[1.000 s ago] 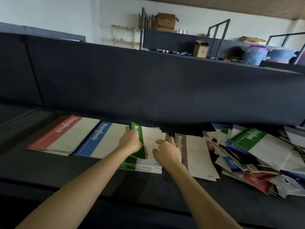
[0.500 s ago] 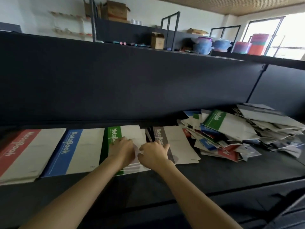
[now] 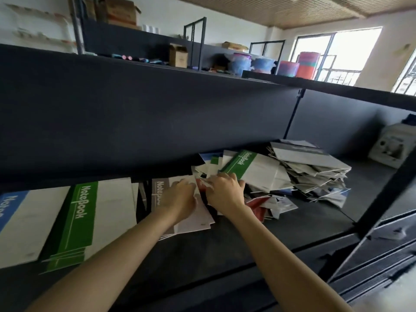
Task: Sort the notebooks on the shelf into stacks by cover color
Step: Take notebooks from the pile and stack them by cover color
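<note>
We see both hands reaching onto the dark shelf [image 3: 225, 248], side by side and nearly touching. The left hand [image 3: 180, 197] lies over the grey notebook stack [image 3: 157, 192] with its back turned up to us. Its fingers bend forward to the stack's right edge, where a white cover meets them. The fingertips are hidden, so we cannot tell whether it has hold of anything. The right hand [image 3: 225, 194] sits on the left edge of the loose pile of notebooks [image 3: 310, 174]. Its fingers are bent and spread over the mixed covers, and we cannot tell whether they pinch one or only press down.

Left of the grey stack lies the green notebook stack [image 3: 83, 212], fanned slightly at its near end. The blue notebook stack [image 3: 11, 206] lies further left, cut by the frame edge. A green notebook [image 3: 243, 163] lies tilted on top of the loose pile, just beyond the right hand. A red cover [image 3: 256, 202] shows low at the pile's near side. A white box [image 3: 391, 147] stands at the shelf's far right, well apart from the pile.
</note>
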Demonstrator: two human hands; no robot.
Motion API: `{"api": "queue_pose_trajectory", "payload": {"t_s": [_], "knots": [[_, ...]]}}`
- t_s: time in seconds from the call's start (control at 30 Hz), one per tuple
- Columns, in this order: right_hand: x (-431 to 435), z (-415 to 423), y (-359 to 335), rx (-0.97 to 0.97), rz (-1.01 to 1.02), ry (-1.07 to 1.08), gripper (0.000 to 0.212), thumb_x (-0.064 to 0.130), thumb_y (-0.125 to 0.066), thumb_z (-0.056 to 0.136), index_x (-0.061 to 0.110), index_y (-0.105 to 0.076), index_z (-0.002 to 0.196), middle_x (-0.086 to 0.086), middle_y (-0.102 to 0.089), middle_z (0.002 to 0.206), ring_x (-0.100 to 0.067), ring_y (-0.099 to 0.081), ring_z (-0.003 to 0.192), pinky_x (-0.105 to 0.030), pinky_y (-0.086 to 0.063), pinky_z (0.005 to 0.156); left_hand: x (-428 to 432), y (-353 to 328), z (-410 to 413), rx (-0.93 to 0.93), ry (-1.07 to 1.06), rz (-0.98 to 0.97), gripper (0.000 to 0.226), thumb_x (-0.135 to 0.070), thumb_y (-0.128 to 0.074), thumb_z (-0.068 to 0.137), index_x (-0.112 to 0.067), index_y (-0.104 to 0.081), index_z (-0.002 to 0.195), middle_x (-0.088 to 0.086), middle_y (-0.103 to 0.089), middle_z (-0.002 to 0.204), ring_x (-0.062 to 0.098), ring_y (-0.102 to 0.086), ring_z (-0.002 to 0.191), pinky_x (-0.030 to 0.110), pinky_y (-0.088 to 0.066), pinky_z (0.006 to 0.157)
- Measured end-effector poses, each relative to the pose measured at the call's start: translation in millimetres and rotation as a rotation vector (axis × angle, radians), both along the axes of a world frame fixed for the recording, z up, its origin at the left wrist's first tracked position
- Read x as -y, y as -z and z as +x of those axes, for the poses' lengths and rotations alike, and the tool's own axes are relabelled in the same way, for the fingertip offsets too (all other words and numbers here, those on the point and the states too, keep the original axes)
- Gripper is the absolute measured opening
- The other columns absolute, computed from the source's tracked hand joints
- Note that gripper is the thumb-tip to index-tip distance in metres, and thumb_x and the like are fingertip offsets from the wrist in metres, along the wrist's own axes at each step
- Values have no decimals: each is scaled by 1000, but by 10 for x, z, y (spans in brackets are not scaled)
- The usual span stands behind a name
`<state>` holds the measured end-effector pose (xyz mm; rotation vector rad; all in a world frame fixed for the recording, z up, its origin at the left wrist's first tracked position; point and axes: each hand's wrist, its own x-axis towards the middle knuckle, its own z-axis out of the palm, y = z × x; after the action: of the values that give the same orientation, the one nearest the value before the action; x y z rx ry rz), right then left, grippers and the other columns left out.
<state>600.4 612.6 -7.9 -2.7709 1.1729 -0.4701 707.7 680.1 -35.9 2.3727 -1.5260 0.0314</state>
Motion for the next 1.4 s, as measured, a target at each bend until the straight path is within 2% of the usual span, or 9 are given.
{"api": "queue_pose_trajectory", "payload": {"t_s": [0.1,0.23,0.33,0.43,0.57,0.7,0.87,1.13,1.4], "knots": [[308,-208,-25,22,-30,40,41,25,-49,90,18,-49,131,-7,-43,137,-28,-32,128,-46,-27,104,201,-39,-189,40,30,-59,31,-23,-49,93,-23,-53,124,3,-50,131,22,-47,120,40,-43,97],[628,-471,26,-87,71,108,49,33,-49,92,18,-38,137,-7,-32,144,-27,-26,135,-56,-24,108,491,-40,-407,80,61,-52,56,-28,-47,94,-17,-27,146,6,-32,148,26,-29,136,42,-32,107],[747,-599,95,-146,-11,53,54,34,-47,95,21,-29,144,-3,-31,148,-24,-29,136,-50,-29,105,672,-13,-521,66,90,-25,61,-26,-49,94,-17,-22,148,9,-19,154,26,-18,142,42,-27,111],[797,-629,71,-177,-71,11,50,35,-49,94,19,-34,140,-5,-40,140,-25,-40,128,-46,-37,98,697,30,-622,24,86,-35,60,-34,-50,94,-14,-28,145,9,-17,154,25,-14,143,42,-25,111],[787,-623,45,-150,-60,-6,40,37,-51,91,15,-48,125,-6,-52,122,-28,-51,112,-42,-42,89,653,66,-643,11,72,-64,52,-35,-42,97,-15,-31,143,6,-18,154,21,-16,142,36,-28,109],[771,-665,122,-19,-103,-19,31,33,-40,94,13,-54,114,-5,-57,113,-27,-56,102,-37,-43,84,690,30,-689,-87,22,-72,53,-31,-51,93,-16,-35,141,8,-18,153,27,-20,140,37,-31,107],[781,-676,168,13,-126,-17,31,32,-39,94,12,-56,111,-5,-59,113,-28,-58,101,-37,-43,84,748,-76,-647,-173,-13,-75,54,-27,-62,85,-15,-42,133,7,-39,137,29,-35,126,37,-36,102],[800,-716,216,20,-137,-28,34,36,-39,95,12,-59,107,-5,-61,109,-28,-58,99,-35,-43,82,699,-63,-744,-276,-28,-233,68,-22,-64,84,-15,-31,143,15,-39,138,29,-40,127,33,-36,98],[810,-716,225,56,-145,-33,28,32,-41,93,13,-61,98,-4,-64,99,-29,-61,91,-33,-42,76,692,-123,-861,-305,-117,-416,59,-23,-67,82,-14,-42,135,13,-45,130,26,-46,117,29,-39,93]]}}
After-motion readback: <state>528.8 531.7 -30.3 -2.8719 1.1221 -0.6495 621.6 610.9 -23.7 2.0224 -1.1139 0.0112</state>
